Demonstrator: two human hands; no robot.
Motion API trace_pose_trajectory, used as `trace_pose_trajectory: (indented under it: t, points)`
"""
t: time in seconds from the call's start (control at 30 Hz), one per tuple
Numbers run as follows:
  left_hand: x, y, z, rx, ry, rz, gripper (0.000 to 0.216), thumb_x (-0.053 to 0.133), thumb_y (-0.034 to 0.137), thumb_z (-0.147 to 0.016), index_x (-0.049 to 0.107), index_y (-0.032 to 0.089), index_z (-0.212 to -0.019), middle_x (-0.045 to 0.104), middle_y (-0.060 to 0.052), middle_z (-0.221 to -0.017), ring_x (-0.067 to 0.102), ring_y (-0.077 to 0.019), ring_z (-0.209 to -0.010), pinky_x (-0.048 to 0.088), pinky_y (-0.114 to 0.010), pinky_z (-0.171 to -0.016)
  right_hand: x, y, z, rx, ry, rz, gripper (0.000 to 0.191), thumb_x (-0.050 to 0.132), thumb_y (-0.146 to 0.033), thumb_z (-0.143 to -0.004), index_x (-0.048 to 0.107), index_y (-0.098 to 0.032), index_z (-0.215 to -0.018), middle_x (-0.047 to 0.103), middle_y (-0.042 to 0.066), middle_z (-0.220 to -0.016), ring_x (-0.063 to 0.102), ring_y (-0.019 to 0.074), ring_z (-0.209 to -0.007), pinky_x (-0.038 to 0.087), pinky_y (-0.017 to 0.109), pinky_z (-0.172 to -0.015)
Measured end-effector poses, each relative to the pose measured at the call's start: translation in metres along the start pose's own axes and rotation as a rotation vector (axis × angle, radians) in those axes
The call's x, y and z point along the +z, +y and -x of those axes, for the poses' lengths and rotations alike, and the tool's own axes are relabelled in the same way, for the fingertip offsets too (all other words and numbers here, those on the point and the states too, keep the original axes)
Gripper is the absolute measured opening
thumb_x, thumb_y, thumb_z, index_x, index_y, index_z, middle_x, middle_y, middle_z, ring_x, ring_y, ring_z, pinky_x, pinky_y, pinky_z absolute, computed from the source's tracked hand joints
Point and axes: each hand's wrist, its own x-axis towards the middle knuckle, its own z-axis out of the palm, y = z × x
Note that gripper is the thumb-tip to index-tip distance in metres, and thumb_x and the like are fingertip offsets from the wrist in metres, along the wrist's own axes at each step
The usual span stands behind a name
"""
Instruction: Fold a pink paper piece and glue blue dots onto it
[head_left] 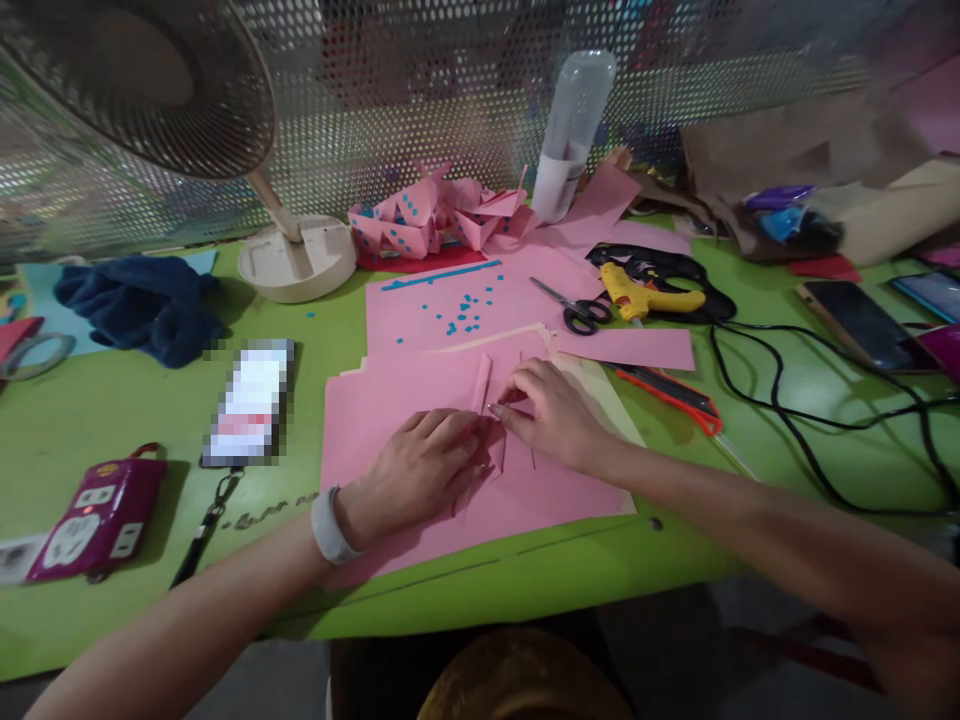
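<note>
Here, two hands crease pink paper [375, 400] on the near middle of the table [675, 560].
The left hand [420, 468] lies open and flat, pinning it; the right hand [553, 415], fingers curled, seems to pinch the raised fold [481, 385]. Firm, even pressure along the crease should keep it straight.
</note>
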Motion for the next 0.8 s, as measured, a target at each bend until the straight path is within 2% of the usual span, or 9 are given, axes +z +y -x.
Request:
trace_pose_trajectory:
  t: [0.3, 0.43, 0.57, 0.67, 0.8]
  points:
    - [-0.001, 0.000, 0.000, -0.001, -0.026, -0.002, 0.029, 0.045, 0.033, -0.096, 0.062, 0.015, -0.112, 0.062, -0.011, -0.118, 0.060, -0.0257, -0.102, 0.053, -0.042, -0.082, -0.003, -0.001, -0.001, -0.015, -0.042, 0.018, 0.007, 0.064, -0.018, -0.083, 0.058, -0.019, -0.082, 0.060, 0.006, -0.092, 0.054, 0.0225, -0.092, 0.043, 0.038, -0.082]
    - [-0.001, 0.000, 0.000, -0.003, -0.020, 0.002, 0.028, 0.045, 0.034, -0.097, 0.063, 0.015, -0.106, 0.063, -0.011, -0.117, 0.060, -0.0250, -0.101, 0.053, -0.041, -0.081, -0.006, -0.001, -0.003, 0.009, -0.081, 0.000, 0.005, 0.064, -0.019, -0.083, 0.060, -0.019, -0.083, 0.060, 0.007, -0.093, 0.054, 0.0227, -0.092, 0.043, 0.038, -0.083]
    - [-0.003, 0.001, -0.002, -0.015, -0.037, 0.000, 0.030, 0.043, 0.035, -0.097, 0.062, 0.015, -0.108, 0.063, -0.010, -0.116, 0.060, -0.0243, -0.099, 0.052, -0.040, -0.081, -0.010, 0.004, -0.008, 0.107, -0.113, -0.206, 0.004, 0.061, -0.014, -0.082, 0.061, -0.018, -0.081, 0.061, 0.005, -0.090, 0.057, 0.0174, -0.085, 0.046, 0.033, -0.080]
    - [-0.004, 0.002, -0.003, -0.012, -0.054, -0.010, 0.031, 0.042, 0.034, -0.098, 0.061, 0.016, -0.116, 0.062, -0.010, -0.117, 0.059, -0.0244, -0.101, 0.052, -0.040, -0.082, -0.017, 0.006, -0.016, 0.203, -0.206, -0.348, 0.003, 0.060, -0.017, -0.081, 0.063, -0.017, -0.083, 0.062, 0.004, -0.090, 0.058, 0.0133, -0.078, 0.047, 0.028, -0.076]
    - [-0.006, 0.003, -0.003, -0.012, -0.089, -0.026, 0.033, 0.040, 0.033, -0.099, 0.061, 0.017, -0.119, 0.061, -0.011, -0.118, 0.058, -0.0252, -0.103, 0.051, -0.042, -0.084, -0.031, 0.004, -0.029, 0.258, -0.305, -0.255, 0.008, 0.067, -0.022, -0.076, 0.062, -0.016, -0.076, 0.064, 0.001, -0.077, 0.057, 0.0120, -0.069, 0.044, 0.024, -0.063]
